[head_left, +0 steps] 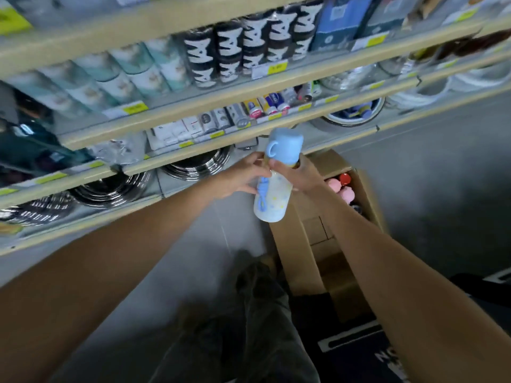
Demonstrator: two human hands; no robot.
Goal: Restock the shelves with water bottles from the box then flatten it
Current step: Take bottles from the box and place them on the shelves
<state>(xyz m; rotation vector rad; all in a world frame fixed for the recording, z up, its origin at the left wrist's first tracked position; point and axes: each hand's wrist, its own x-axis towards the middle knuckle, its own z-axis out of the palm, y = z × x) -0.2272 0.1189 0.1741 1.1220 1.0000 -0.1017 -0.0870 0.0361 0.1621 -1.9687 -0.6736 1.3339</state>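
A pale blue water bottle [275, 200] with a blue cup-shaped lid and a blue strap hangs upright in front of the lower shelves. My right hand [301, 175] grips its neck just under the lid. My left hand [243, 176] holds the bottle's left side, fingers near the strap. Below and to the right, an open cardboard box [301, 258] stands on the floor. Pink and red bottle tops [343, 186] show inside the box at its far end.
Beige shelves [193, 98] run across the view, holding patterned tumblers, small boxed goods and stacked metal pans. Grey floor tiles lie below. My dark trouser leg [249, 327] is beside the box, and a dark mat lies at the right.
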